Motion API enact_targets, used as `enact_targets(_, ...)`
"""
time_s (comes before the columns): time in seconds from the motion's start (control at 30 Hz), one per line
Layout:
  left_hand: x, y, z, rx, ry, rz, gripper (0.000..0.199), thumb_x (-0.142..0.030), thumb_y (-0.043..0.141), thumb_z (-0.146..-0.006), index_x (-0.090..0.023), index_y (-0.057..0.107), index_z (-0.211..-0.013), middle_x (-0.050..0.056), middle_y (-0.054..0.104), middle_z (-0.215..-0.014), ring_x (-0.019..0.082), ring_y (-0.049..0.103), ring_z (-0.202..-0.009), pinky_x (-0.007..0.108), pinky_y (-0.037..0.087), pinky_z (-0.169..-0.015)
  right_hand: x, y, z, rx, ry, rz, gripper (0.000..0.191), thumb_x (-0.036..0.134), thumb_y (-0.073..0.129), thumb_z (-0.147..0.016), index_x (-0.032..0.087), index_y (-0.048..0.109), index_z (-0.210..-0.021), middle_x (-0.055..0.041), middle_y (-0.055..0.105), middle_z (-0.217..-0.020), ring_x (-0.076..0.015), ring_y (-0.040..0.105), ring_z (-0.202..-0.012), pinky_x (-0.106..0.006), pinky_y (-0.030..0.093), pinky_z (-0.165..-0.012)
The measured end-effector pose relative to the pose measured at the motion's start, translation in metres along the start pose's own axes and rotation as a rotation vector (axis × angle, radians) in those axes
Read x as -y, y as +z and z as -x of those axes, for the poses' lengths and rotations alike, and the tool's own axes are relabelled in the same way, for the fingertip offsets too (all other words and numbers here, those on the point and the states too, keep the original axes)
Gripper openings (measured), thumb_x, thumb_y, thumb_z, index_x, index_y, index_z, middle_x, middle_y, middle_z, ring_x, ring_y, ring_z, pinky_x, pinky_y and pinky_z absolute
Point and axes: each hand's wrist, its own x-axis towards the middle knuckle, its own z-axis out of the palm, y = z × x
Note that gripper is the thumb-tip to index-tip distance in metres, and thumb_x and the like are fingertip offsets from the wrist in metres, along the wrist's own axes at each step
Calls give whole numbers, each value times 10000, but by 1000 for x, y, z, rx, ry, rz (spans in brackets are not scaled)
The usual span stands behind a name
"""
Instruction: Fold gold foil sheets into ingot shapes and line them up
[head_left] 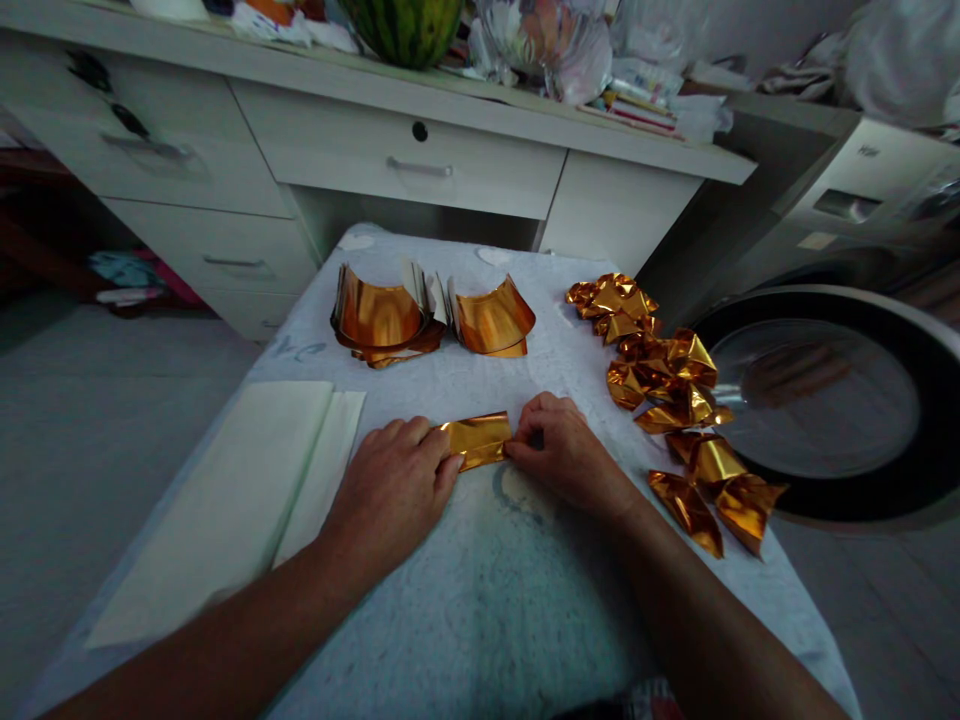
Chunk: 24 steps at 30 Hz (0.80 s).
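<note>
A strip of folded gold foil paper (478,440) lies low over the cloth-covered table, stretched between my two hands. My left hand (401,475) is closed on its left end, with the thumb along the near edge. At the right end, my right hand (555,445) pinches the foil's edge between thumb and fingers. Beyond them stand two stacks of curved gold foil sheets, a left stack (382,312) and a right stack (491,318). Several folded gold foil pieces (660,370) lie in a loose row on the right, the nearest ones beside my right forearm.
Pale paper sheets (217,490) lie on the table's left side. A white drawer desk (480,185) stands behind the table, carrying a watermelon (405,25) and a glass bowl (544,45). To the right, a washing machine's round door (825,400) hangs open close to the table edge.
</note>
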Motion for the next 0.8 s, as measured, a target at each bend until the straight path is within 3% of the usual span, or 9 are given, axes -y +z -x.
enact_targets(0.13,-1,0,2,-96,25,39,105,-213,578,-899,-179,651,-966,67,610,-875,250,536,-821,388,398,-719,0,-1,1,6,19,13,182,126,731,-762,169,614,-629,-35,608,-858,-181,521,-868,-358,354,-857)
enact_targets(0.27,1,5,3,-172,198,71,244,-130,598,-893,-266,669,-1082,36,620,-936,240,510,-862,373,363,-718,-1,-1,1,-8,39,23,170,157,745,-760,170,608,-659,-32,589,-846,-186,505,-869,-342,352,-823)
enact_targets(0.4,2,8,4,-105,324,71,289,-166,622,-905,-299,643,-1161,15,627,-928,234,502,-888,382,356,-748,-3,0,0,-17,36,21,180,157,746,-752,174,591,-664,-20,576,-830,-182,499,-851,-339,348,-813)
enact_targets(0.63,1,2,5,-13,357,28,239,-207,558,-953,-266,631,-1173,28,625,-937,226,512,-885,385,368,-758,-7,-1,2,-44,-34,-6,165,172,714,-768,193,570,-689,-20,579,-833,-192,502,-848,-347,362,-821)
enact_targets(0.73,0,2,4,-8,354,14,240,-204,559,-952,-269,634,-1171,31,624,-940,225,514,-888,377,371,-748,-1,-2,5,-137,-117,-34,98,126,653,-779,201,595,-805,-38,586,-913,-213,507,-924,-355,373,-848)
enact_targets(0.8,0,2,4,-5,353,6,236,-205,562,-950,-266,640,-1164,31,626,-945,227,516,-894,375,375,-747,7,-1,8,-185,-236,-107,177,59,566,-784,197,588,-893,-46,580,-948,-205,519,-949,-339,393,-854)
